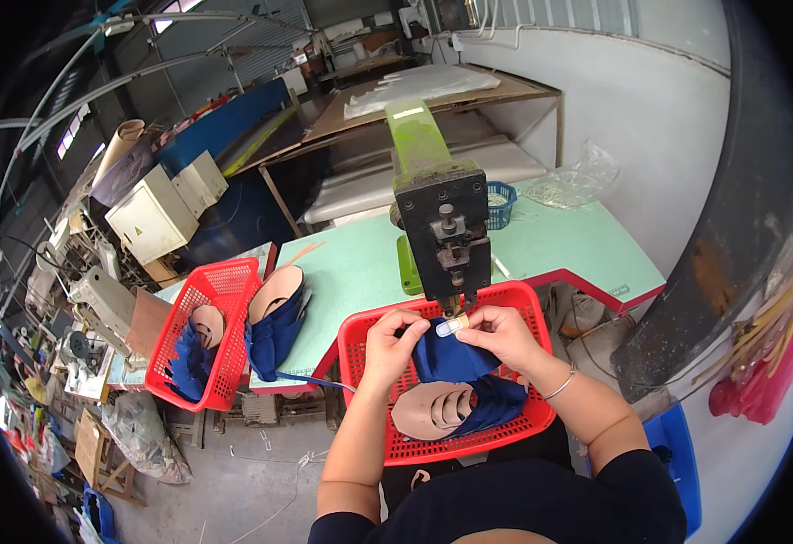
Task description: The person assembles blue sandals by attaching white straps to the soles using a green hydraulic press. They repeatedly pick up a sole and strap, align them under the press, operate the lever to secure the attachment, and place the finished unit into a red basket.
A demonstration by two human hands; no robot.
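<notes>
- A person in a dark top is leaning over a red basket (505, 433) held at the lap, both forearms reaching up from the lower edge toward a press head (442, 238).
- The left hand (391, 343) is pinching the left edge of a blue piece (449, 355), fingers curled closed on the fabric.
- The right hand (498, 332) is gripping the same piece from the right; a bandaged fingertip (452, 326) is pressing its top edge.
- The blue piece is lying between the two hands, directly below the punch tip of the black press head, its upper edge pointing away from the person and toward the machine, its long axis running roughly from hand to hand.
- Both hands are sitting about equally close to the punch; the right fingertips are looking slightly nearer its tip.
- Whether the piece is already touching the tip is unclear from this angle.
- Tan and blue cut pieces (437, 408) are lying stacked in the basket just beneath the hands, toward the body.
- The green arm (417, 136) of the press is stretching away over a pale green table (578, 240).
- A second red basket (208, 331) with more blue pieces is standing well to the left, beside a loose stack (276, 322) on the table's edge.
</notes>
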